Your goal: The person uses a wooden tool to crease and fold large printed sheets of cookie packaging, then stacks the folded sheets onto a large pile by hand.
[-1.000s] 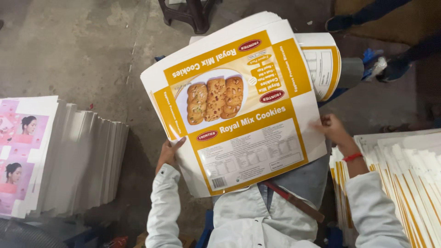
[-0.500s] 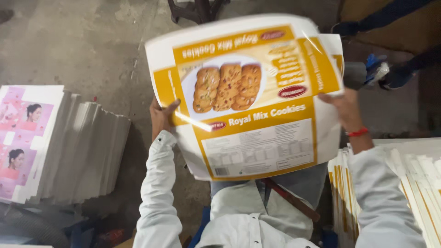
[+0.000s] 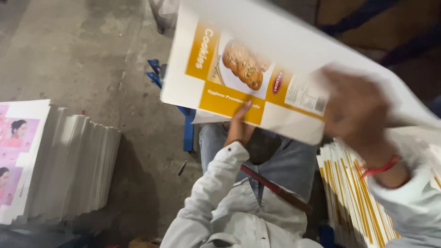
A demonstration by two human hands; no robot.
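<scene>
I hold a bundle of flat white-and-yellow carton sheets (image 3: 257, 69) printed with a biscuit picture, tilted up in front of me over my lap. My left hand (image 3: 239, 126) grips the bundle's lower edge from beneath, fingers pressed on the yellow band. My right hand (image 3: 358, 115), blurred by motion and wearing a red wrist band, sits on the bundle's right side. Both sleeves are white.
A fanned stack of white sheets with pink printed faces (image 3: 55, 160) lies on the grey concrete floor at my left. Another stack of yellow-edged carton sheets (image 3: 353, 197) stands at my right. A blue frame (image 3: 186, 124) shows beneath the held bundle.
The bundle has swung from flat and face-up to a steep tilt toward the right. My left hand slid along its lower edge; my right hand moved fast across its right side.
</scene>
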